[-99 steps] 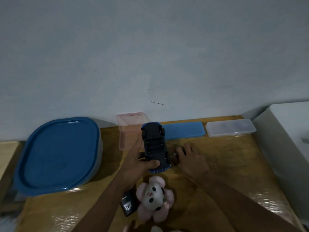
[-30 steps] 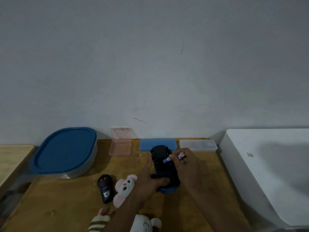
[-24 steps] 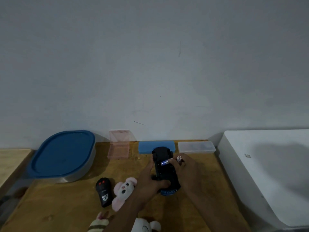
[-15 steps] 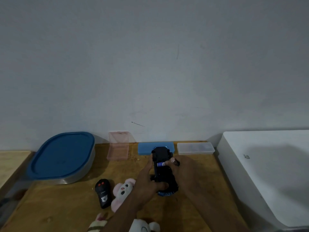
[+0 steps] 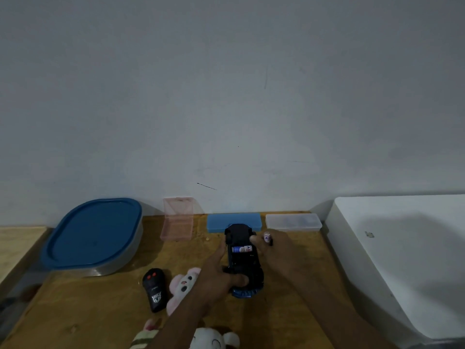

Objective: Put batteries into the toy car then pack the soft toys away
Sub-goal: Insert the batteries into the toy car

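The blue toy car [image 5: 242,258] lies upside down on the wooden table [image 5: 100,308], its black underside up. My left hand [image 5: 221,273] grips the car from the left and near end. One battery [image 5: 242,249] lies across the open compartment. My right hand [image 5: 274,250] is at the car's right side and holds another battery [image 5: 267,237] upright in its fingers. A pink soft toy [image 5: 182,288] lies left of my left forearm. A white soft toy [image 5: 214,340] and a striped soft toy [image 5: 144,338] sit at the bottom edge.
A black remote control [image 5: 154,289] lies left of the pink toy. A big container with a blue lid [image 5: 93,235] stands at the back left. A pink open case [image 5: 177,224], a blue case [image 5: 234,219] and a clear case [image 5: 293,222] line the wall. A white appliance [image 5: 402,260] fills the right.
The battery my right hand held over the car now lies in the compartment. My right hand has drawn back to the car's right side with another battery.
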### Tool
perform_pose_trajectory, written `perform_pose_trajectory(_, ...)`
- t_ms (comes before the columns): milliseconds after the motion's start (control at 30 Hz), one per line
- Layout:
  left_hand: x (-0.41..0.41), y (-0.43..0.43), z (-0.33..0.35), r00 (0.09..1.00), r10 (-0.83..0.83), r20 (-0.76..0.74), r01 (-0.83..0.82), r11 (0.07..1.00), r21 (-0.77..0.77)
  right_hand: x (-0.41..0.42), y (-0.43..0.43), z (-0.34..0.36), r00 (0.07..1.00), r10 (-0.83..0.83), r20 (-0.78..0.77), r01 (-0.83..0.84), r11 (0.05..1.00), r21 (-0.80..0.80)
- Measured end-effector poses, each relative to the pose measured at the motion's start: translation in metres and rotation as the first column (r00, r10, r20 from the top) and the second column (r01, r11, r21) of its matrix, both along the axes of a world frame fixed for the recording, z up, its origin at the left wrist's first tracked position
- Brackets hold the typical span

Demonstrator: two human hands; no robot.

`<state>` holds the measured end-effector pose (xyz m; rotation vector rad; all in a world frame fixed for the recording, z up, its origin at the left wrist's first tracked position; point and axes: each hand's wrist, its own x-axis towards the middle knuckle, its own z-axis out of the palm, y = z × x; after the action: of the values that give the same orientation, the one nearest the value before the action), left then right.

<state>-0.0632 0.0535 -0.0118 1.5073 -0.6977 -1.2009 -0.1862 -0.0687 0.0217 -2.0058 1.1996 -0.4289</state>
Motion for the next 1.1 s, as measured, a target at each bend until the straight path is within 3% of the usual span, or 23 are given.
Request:
perform_pose_trajectory(133,0.004,-0.001,0.002,1.000,0.011,-0.028,-0.011,1.000,0.020,-0.006,-0.006,0.015,0.960,-0.147,0.239,0.036,0.909,0.415)
perform_pose_trajectory(200,0.003,-0.001,0.001,0.999,0.020,-0.039,-0.018,0.999,0.039,-0.009,-0.010,0.017,0.950,-0.171,0.261,0.027,0.878,0.477)
perform_pose_trajectory(333,0.000,-0.003,-0.001,0.998,0.017,-0.064,-0.014,0.999,0.043,-0.015,-0.016,0.017,0.970,-0.041,0.241,-0.030,0.958,0.285)
perform_pose_trajectory(500,0.002,-0.006,0.000,0.998,0.016,-0.063,-0.014,1.000,0.027,-0.014,-0.017,0.013,0.963,-0.056,0.262,0.023,0.991,0.128)
perform_pose_trajectory(700,0.002,-0.008,0.006,0.999,-0.003,-0.033,0.004,1.000,0.016,0.002,-0.001,0.017,0.969,0.143,0.200,-0.139,0.990,-0.036)
perform_pose_trajectory(867,0.001,-0.008,0.012,1.000,0.003,-0.003,-0.003,1.000,-0.002,0.009,0.007,0.015,0.914,0.399,-0.081,-0.399,0.838,-0.373)
perform_pose_trajectory(1000,0.002,-0.008,0.019,1.000,0.011,-0.011,-0.011,1.000,-0.005,0.010,0.002,0.017,0.827,0.490,-0.277,-0.562,0.698,-0.443)
perform_pose_trajectory(1100,0.000,-0.012,0.027,1.000,0.017,0.013,-0.016,1.000,-0.006,0.012,-0.003,0.026,0.799,0.493,-0.345,-0.601,0.676,-0.427)
